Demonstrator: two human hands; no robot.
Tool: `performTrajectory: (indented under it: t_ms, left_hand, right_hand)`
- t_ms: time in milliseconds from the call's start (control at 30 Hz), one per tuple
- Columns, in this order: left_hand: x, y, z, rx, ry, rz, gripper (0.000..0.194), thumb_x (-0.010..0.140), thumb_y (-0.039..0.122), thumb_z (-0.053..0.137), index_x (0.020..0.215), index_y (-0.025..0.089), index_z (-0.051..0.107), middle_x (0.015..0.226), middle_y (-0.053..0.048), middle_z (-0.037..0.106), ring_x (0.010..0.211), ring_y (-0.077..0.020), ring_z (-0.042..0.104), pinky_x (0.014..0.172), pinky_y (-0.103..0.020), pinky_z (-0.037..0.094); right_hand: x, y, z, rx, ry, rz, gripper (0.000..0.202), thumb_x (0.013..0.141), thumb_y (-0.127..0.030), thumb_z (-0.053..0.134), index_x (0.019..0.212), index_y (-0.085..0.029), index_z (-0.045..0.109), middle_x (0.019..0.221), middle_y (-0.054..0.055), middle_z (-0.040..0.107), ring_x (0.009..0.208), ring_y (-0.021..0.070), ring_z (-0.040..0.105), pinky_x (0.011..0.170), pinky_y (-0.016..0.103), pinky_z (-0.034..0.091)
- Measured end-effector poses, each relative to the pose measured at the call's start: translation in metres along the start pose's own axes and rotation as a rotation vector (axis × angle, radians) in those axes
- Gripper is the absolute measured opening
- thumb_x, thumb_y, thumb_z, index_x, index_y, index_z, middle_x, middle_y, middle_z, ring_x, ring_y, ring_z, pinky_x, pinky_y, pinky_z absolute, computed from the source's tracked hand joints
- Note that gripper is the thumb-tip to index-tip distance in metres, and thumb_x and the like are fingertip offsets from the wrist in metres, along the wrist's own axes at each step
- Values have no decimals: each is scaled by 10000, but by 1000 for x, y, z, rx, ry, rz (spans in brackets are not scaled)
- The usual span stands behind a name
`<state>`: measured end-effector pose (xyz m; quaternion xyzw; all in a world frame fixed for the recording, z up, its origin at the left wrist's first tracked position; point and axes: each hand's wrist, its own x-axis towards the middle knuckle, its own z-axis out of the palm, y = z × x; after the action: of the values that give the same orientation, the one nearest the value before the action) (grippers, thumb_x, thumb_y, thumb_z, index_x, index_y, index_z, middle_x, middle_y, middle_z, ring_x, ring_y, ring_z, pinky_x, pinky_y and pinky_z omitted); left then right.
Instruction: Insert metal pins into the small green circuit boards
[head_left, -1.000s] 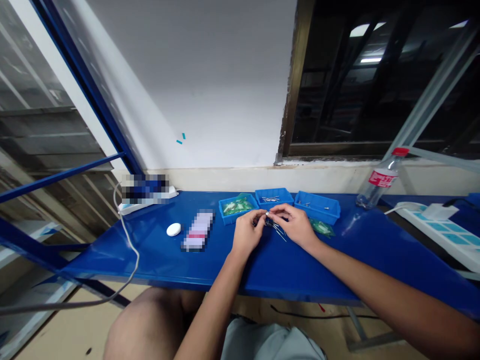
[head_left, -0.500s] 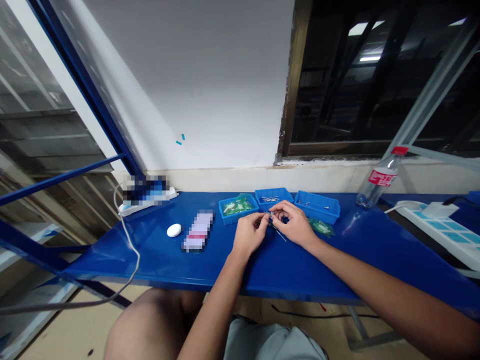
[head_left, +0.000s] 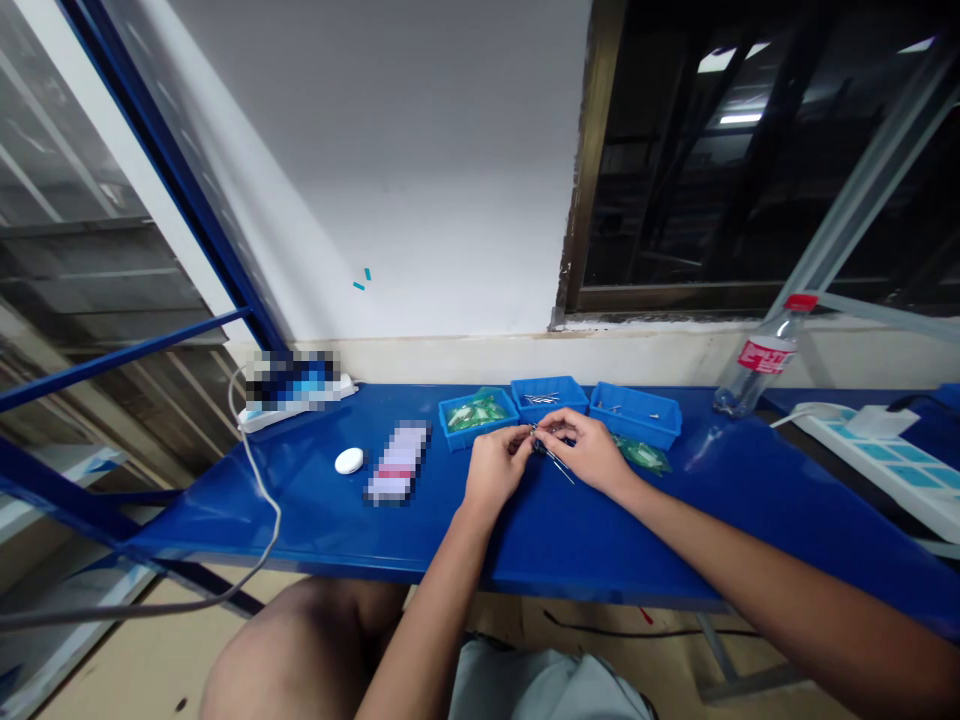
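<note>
Blue trays (head_left: 634,412), green parts, metal pins (head_left: 556,461)

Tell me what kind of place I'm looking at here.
Probably a small electronics assembly bench: a blue worktable against a wall, three blue parts bins, and both hands pinching thin metal-legged components.

Left hand (head_left: 495,467) and right hand (head_left: 589,450) meet, fingertips pinched.

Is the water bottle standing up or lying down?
Standing up. The bottle stands on the blue table with its red cap on top, leaning only from the camera's view.
</note>
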<state>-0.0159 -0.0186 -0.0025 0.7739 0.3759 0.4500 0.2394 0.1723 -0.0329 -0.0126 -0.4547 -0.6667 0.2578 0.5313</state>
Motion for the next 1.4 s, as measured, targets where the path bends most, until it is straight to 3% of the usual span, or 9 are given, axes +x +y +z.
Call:
performTrajectory:
  t_ms: [167, 367, 467, 567, 733, 900, 1000, 1133, 1400]
  left_hand:
    - [1, 2, -1, -35, 39, 2, 187, 943, 175, 677, 1085, 212, 792, 1061, -41, 820, 901, -194, 791, 864, -314, 638]
    - [3, 3, -2, -106, 41, 14, 166, 961, 217, 667, 1092, 223, 768, 1058, -40, 818, 933, -200, 793, 884, -325, 644]
    - [3, 5, -2, -144, 51, 8, 180, 960, 236, 675, 1123, 216, 747, 1036, -38, 821, 935, -197, 792, 888, -315, 636]
    - [1, 9, -3, -127, 50, -10, 194, 967, 291, 677, 1127, 208, 747, 1011, -38, 823, 897, -197, 790, 859, -299, 629]
    - [-1, 11, -3, -81, -39, -29, 237, 988, 400, 647, 1026, 220, 796, 983, -32, 825, 857, -208, 790, 803, -286, 624]
    - [0, 1, 0, -91, 11, -41, 191, 972, 269, 663, 1101, 203, 788, 1080, -52, 817, 922, -213, 795, 869, -309, 637]
    - [0, -3, 0, -52, 2, -31, 195, 959, 221, 669, 1106, 203, 794, 1070, -52, 819, 909, -217, 798, 877, -331, 644]
    - [0, -3, -1, -38, -10, -8, 188, 945, 204, 685, 1084, 220, 810, 1055, -51, 821, 921, -234, 801, 877, -359, 654]
    - [2, -8, 0, -239, 25, -60, 211, 915, 194, 715, 1113, 204, 785, 1082, -59, 816, 988, -228, 796, 944, -383, 654]
  right_hand:
    - [1, 2, 1, 94, 4, 38, 279, 865, -422, 762, 1016, -197, 696, 983, 65, 748, 802, 203, 739, 762, 357, 633]
    - [1, 3, 1, 139, 22, 18, 315, 846, -389, 786, 1075, -196, 686, 970, 61, 728, 826, 190, 715, 779, 341, 623]
    - [1, -1, 0, 98, 12, -34, 287, 878, -343, 743, 1124, -204, 692, 976, 56, 709, 822, 185, 700, 767, 333, 615]
    - [1, -4, 0, -12, 28, -119, 173, 899, -274, 689, 1057, -214, 727, 993, 56, 686, 787, 174, 668, 733, 322, 588]
    - [2, -4, -1, -114, 27, -147, 130, 849, -175, 679, 958, -228, 729, 942, 35, 694, 751, 179, 645, 705, 324, 547]
    - [2, -3, 0, -135, -40, -172, 96, 913, -256, 654, 961, -243, 736, 1054, 56, 727, 764, 188, 675, 753, 356, 570]
    - [1, -1, 2, -55, -29, -88, 130, 931, -333, 664, 996, -235, 719, 1025, 59, 748, 787, 204, 714, 759, 357, 597]
    - [2, 1, 2, 49, -11, 28, 226, 895, -415, 731, 990, -212, 705, 943, 58, 758, 790, 213, 737, 748, 347, 611]
    - [2, 4, 3, 138, 16, 50, 273, 845, -425, 791, 984, -209, 696, 966, 64, 738, 848, 206, 722, 780, 349, 608]
